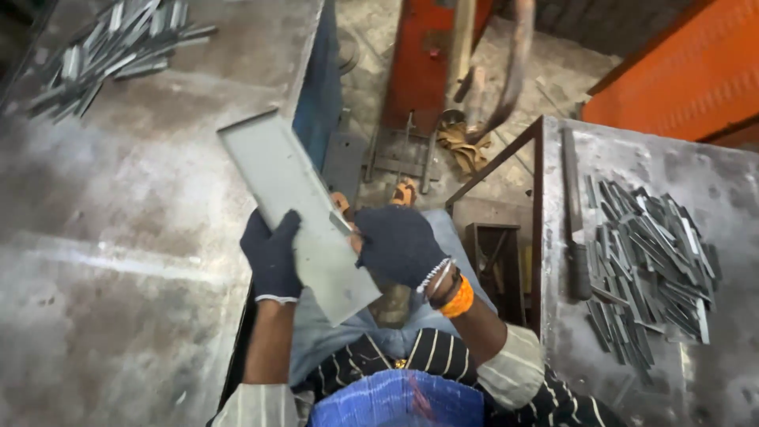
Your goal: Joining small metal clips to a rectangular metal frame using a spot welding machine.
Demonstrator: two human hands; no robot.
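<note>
A long grey sheet-metal panel (292, 205) with folded edges is held tilted over my lap, its far end over the edge of the left table. My left hand (273, 257), in a dark glove, grips its left long edge. My right hand (398, 245), also gloved, with orange and beaded bracelets at the wrist, holds the right edge, where a small metal strip (341, 224) lies against the panel.
A worn metal table (118, 237) on the left carries a heap of metal strips (111, 51) at its far corner. A table (711, 182) on the right holds a pile of several strips (652, 261) and a long file-like tool (575, 213). An orange machine (431, 59) stands ahead.
</note>
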